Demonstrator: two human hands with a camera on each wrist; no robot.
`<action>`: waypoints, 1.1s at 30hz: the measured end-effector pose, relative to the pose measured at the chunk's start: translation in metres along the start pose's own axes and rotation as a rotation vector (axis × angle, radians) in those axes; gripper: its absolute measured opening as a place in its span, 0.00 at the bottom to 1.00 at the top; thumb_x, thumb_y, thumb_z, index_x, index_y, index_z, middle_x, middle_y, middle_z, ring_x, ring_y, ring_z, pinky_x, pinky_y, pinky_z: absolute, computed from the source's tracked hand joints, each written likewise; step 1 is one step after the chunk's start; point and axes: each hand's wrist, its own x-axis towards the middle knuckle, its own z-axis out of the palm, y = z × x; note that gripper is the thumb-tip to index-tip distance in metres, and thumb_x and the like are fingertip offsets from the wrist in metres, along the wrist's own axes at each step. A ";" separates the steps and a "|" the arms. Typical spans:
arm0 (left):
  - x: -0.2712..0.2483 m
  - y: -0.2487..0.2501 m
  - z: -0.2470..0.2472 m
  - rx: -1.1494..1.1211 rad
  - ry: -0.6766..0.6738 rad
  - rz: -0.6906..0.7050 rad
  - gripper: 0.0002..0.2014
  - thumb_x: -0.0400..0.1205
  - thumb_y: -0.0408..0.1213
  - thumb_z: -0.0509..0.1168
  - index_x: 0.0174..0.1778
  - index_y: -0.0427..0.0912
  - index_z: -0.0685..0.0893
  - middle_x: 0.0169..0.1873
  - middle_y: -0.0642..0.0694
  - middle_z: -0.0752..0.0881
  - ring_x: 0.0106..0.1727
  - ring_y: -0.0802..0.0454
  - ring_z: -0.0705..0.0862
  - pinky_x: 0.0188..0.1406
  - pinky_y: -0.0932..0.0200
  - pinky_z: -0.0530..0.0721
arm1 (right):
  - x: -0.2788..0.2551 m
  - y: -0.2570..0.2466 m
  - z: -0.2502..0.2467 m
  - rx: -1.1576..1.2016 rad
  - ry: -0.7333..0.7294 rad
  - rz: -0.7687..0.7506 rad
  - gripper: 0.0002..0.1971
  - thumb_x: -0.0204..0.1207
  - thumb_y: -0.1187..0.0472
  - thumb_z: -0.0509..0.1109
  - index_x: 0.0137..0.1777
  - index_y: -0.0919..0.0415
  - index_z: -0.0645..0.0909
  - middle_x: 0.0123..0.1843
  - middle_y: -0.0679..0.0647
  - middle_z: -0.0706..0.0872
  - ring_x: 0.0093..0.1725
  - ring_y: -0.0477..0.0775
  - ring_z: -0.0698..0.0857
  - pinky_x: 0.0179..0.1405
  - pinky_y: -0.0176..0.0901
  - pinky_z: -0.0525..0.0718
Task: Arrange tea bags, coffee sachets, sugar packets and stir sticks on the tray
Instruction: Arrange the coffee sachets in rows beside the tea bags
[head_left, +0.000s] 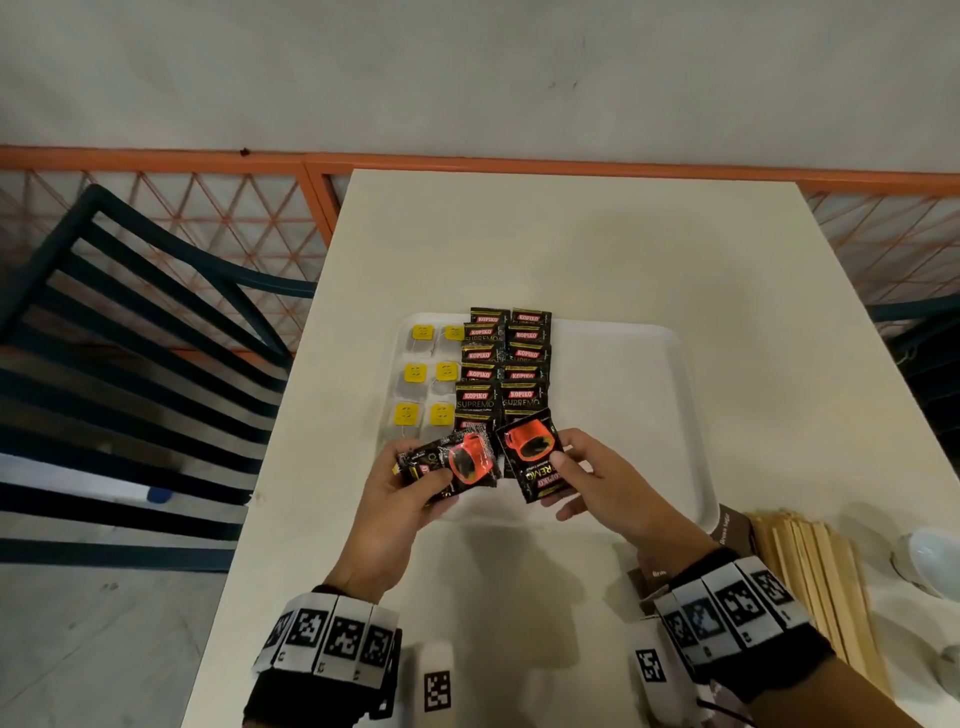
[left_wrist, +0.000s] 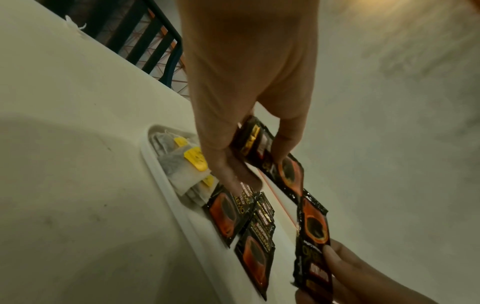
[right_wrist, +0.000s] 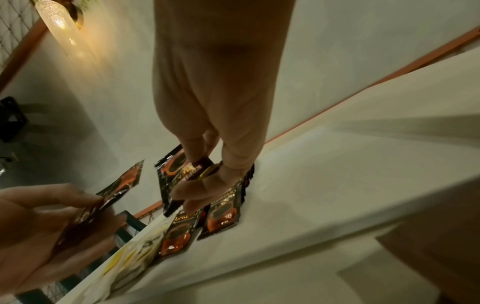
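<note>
Tea bags (head_left: 426, 379) and most Kopiko sachets (head_left: 501, 364) lie arranged on the tray (head_left: 649, 364). Left hand (head_left: 400, 499) and right hand (head_left: 602, 483) each pinch one more sachet. Brown sugar packets (head_left: 727, 530) and stir sticks (head_left: 815, 582) wait on the desk (head_left: 571, 249).

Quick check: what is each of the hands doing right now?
Left hand: grips a coffee sachet above the tray.
Right hand: pinches another sachet.
</note>
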 end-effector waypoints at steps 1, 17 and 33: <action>0.000 -0.001 0.000 0.041 -0.001 -0.002 0.11 0.76 0.20 0.65 0.46 0.40 0.77 0.44 0.40 0.85 0.46 0.41 0.84 0.50 0.52 0.83 | -0.001 0.000 -0.001 -0.013 -0.017 -0.008 0.08 0.84 0.63 0.56 0.60 0.58 0.73 0.46 0.54 0.81 0.41 0.55 0.86 0.34 0.39 0.86; -0.007 -0.007 0.001 0.251 -0.043 0.014 0.16 0.80 0.24 0.60 0.55 0.50 0.80 0.49 0.47 0.86 0.50 0.50 0.84 0.50 0.56 0.83 | 0.001 -0.020 -0.023 -0.155 -0.035 -0.090 0.19 0.74 0.71 0.65 0.60 0.49 0.74 0.46 0.55 0.82 0.33 0.53 0.87 0.33 0.39 0.85; 0.015 0.010 -0.004 0.623 -0.150 0.282 0.19 0.80 0.27 0.65 0.60 0.55 0.79 0.50 0.56 0.85 0.51 0.62 0.85 0.54 0.71 0.81 | 0.033 0.002 -0.003 -0.139 0.120 -0.134 0.09 0.75 0.64 0.70 0.51 0.49 0.81 0.53 0.50 0.87 0.50 0.48 0.85 0.44 0.28 0.80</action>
